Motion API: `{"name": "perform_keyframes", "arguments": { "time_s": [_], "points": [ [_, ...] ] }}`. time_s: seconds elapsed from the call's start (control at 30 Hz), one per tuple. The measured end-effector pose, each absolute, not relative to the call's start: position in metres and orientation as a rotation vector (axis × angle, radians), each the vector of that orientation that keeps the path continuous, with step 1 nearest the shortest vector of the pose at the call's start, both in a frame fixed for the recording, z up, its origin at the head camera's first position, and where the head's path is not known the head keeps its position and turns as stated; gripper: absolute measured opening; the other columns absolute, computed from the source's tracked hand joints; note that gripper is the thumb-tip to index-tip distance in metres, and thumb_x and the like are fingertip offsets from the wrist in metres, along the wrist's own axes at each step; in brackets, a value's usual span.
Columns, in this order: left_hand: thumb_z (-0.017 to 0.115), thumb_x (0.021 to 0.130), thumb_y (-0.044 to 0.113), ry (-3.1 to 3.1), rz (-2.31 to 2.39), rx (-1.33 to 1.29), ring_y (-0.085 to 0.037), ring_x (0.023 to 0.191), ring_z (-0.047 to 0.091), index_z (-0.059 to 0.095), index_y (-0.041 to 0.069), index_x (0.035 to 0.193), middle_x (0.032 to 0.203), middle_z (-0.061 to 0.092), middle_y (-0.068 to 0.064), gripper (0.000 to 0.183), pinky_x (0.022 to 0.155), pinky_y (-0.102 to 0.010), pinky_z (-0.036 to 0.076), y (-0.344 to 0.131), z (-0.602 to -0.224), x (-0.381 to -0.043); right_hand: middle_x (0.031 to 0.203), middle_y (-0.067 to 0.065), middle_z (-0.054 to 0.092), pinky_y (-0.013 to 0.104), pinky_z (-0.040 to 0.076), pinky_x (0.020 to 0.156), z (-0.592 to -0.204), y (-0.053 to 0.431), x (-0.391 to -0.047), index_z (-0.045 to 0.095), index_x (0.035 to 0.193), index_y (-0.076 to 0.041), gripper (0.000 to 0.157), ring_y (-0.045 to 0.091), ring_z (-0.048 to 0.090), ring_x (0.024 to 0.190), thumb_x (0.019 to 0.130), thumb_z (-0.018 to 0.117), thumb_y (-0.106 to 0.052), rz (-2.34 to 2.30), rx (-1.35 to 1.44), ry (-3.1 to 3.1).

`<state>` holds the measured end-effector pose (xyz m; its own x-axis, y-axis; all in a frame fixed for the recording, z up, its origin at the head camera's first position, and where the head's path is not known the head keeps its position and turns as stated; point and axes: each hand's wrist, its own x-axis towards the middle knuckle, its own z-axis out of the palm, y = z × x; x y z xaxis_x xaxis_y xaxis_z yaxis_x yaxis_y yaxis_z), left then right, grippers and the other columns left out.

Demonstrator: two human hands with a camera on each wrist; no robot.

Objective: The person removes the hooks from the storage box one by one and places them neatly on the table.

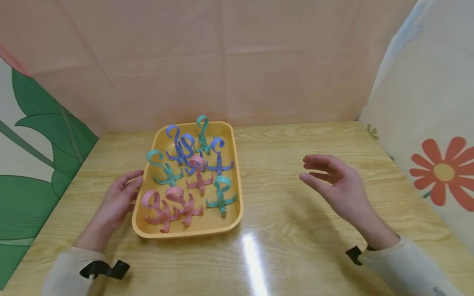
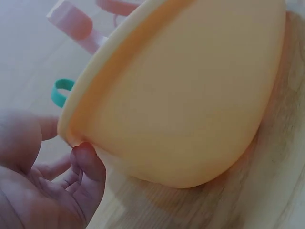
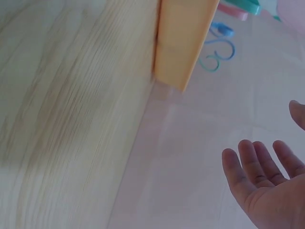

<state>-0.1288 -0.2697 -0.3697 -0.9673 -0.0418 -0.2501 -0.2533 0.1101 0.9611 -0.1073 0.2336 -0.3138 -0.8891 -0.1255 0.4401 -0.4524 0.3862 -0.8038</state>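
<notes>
A yellow plastic tray (image 1: 233, 224) stands on the wooden table, left of the middle in the head view. Inside lie several plastic hanging hooks, each with a curled top and prongs at the bottom: a pink hook (image 1: 200, 181), a blue hook (image 1: 219, 164), a teal hook (image 1: 221, 200) and others like them. My left hand (image 1: 119, 197) holds the tray's left rim; in the left wrist view a fingertip (image 2: 86, 151) presses under the rim (image 2: 71, 119). To the right of the tray, my right hand (image 1: 338, 185) hovers over the table, fingers loosely bent, thumb apart, holding nothing.
The wooden table (image 1: 281, 164) ends at a pinkish cloth backdrop (image 1: 289, 82). A panel with green leaves (image 1: 33, 205) borders the left side, and a white panel with a red flower (image 1: 443, 172) the right. Black straps hang from both sleeves (image 1: 403, 263).
</notes>
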Motion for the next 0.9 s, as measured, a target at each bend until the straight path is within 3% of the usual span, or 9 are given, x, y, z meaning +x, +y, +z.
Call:
{"name": "perform_keyframes", "arguments": {
  "time_s": [0.27, 0.63, 0.9],
  "points": [
    [0.053, 0.106, 0.034, 2.473, 1.766, -0.290, -0.008, 0.079, 0.064, 0.034, 0.008, 0.155, 0.094, 0.065, -0.003, 0.059, 0.066, -0.025, 0.056, -0.261, -0.375, -0.131, 0.116, 0.012, 0.068, 0.027, 0.057, 0.084, -0.316, 0.220, -0.103, 0.065, 0.120, 0.008, 0.034, 0.021, 0.067, 0.106, 0.087, 0.072, 0.012, 1.719, 0.626, -2.242],
    [0.056, 0.105, 0.033, 2.471, 1.832, -0.274, -0.008, 0.078, 0.066, 0.030, 0.017, 0.159, 0.086, 0.068, 0.006, 0.062, 0.068, -0.024, 0.057, -0.261, -0.376, -0.130, 0.114, 0.018, 0.068, 0.030, 0.057, 0.085, -0.323, 0.203, -0.107, 0.064, 0.120, 0.008, 0.032, 0.025, 0.067, 0.106, 0.089, 0.071, 0.010, 1.882, 0.681, -2.204],
    [0.054, 0.106, 0.030, 2.515, 1.797, -0.279, -0.008, 0.079, 0.065, 0.029, 0.021, 0.160, 0.086, 0.067, 0.002, 0.060, 0.070, -0.023, 0.056, -0.258, -0.377, -0.129, 0.112, 0.018, 0.069, 0.032, 0.058, 0.084, -0.331, 0.189, -0.108, 0.066, 0.116, 0.007, 0.029, 0.025, 0.069, 0.102, 0.088, 0.072, 0.010, 1.949, 0.710, -2.193]
  ]
}}
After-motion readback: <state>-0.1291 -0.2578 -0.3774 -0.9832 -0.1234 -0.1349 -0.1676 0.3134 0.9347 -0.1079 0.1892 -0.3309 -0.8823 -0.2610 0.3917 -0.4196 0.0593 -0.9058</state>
